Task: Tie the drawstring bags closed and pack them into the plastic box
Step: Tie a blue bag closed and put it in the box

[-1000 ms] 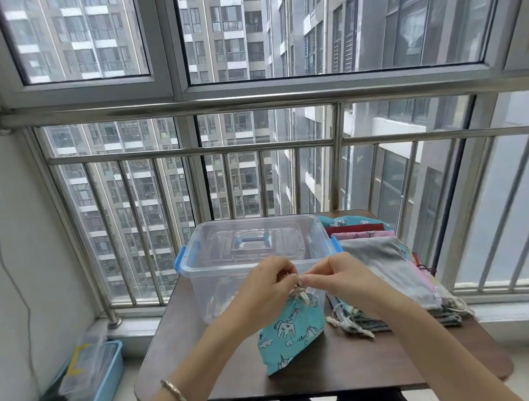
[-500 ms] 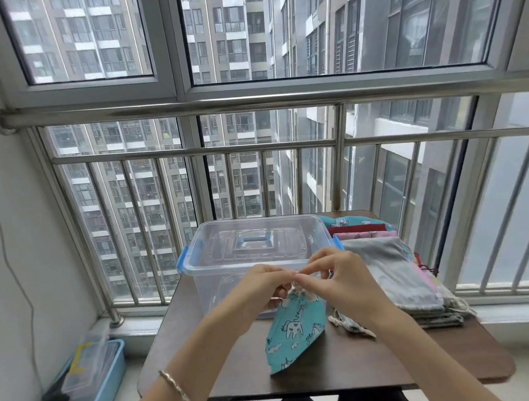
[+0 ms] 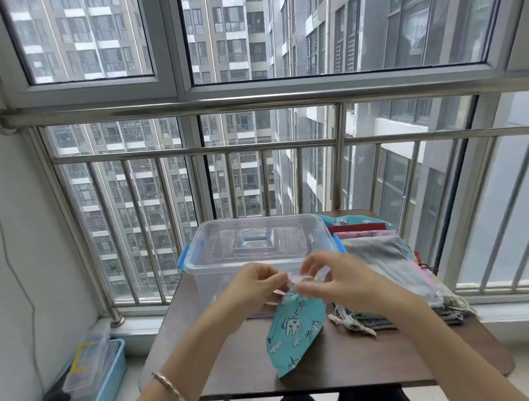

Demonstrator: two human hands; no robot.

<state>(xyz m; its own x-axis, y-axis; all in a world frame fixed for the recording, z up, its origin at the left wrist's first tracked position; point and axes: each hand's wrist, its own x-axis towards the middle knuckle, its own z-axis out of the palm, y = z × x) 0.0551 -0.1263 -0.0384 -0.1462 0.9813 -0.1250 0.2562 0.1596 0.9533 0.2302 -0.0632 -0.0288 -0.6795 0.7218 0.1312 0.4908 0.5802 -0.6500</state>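
Observation:
A teal drawstring bag (image 3: 291,334) with white animal prints hangs from its gathered neck, its bottom corner resting on the brown table (image 3: 368,364). My left hand (image 3: 252,287) and my right hand (image 3: 331,278) pinch the bag's cord ends just above the neck, close together. Behind them stands the clear plastic box (image 3: 217,263) with blue latches; its lid lies on top. To the right of the box lies a stack of other drawstring bags (image 3: 392,270), grey on top, pink, red and teal behind.
A steel railing (image 3: 274,98) and window run right behind the table. On the floor at the left sits a light blue bin (image 3: 108,384) holding a small clear case. My knees show below the table's front edge.
Both hands have lifted the bag's neck a little and worked the cord; the bag hangs more upright. The view has tilted slightly up.

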